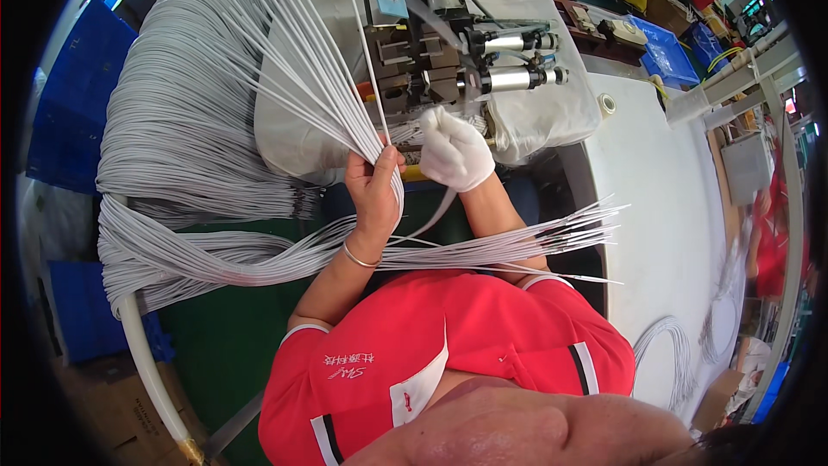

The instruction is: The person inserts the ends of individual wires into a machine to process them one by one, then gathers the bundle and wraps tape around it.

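Note:
My left hand, bare and with a bracelet at the wrist, is closed round a fanned bundle of light grey cables. One cable stands apart from the fan, its lower end by my left thumb. To the right, my right hand wears a white glove. Its fingers are curled together in front of the machine, and whatever they may hold is hidden. The machine has metal blocks and silver cylinders. A narrow pale strip curves down below my gloved hand.
A thick mass of grey cables hangs at the left over a pale rail. Another cable bundle lies across my forearms. At the right, a white table carries coiled cable. A blue tray stands beyond.

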Motion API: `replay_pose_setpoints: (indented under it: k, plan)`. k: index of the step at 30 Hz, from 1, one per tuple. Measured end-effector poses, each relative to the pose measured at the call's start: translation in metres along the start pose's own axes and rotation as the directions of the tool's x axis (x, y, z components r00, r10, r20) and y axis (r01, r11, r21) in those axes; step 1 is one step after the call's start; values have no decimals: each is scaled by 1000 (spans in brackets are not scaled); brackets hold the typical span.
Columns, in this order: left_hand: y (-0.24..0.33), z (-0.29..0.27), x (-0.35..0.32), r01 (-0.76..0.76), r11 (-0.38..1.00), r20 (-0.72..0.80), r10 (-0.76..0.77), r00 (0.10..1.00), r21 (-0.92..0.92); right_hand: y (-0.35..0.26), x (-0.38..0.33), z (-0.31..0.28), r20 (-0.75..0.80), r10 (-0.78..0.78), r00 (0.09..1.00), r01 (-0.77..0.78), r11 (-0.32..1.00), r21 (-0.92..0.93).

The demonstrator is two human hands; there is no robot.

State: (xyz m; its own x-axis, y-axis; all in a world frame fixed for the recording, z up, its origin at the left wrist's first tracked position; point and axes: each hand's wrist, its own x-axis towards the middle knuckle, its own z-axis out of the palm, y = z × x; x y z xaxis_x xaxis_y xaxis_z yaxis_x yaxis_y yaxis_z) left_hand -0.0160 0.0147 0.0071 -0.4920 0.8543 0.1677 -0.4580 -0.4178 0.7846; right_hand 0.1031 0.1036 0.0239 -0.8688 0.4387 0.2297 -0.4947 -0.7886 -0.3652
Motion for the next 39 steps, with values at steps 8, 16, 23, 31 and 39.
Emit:
replay_pose_setpoints:
  k: [8,16,23,31,39]
  plan:
    - [-13,0,-10,8,993,-16,-6,1000,118,24,15,19,-321,-522,790,29,555,-831]
    - [0,5,-5,-3,1000,-13,3,1000,6,15,12,3,-546,-330,770,52,885,-462]
    - [0,4,-4,-44,998,13,44,999,36,8,13,-8,-423,-165,891,46,960,-278]
    - [1,4,-3,-52,997,16,52,999,59,3,18,-8,-463,-135,876,9,964,-265]
    - [-2,9,0,-34,999,7,34,999,23,1,16,-13,-464,-167,870,30,957,-288]
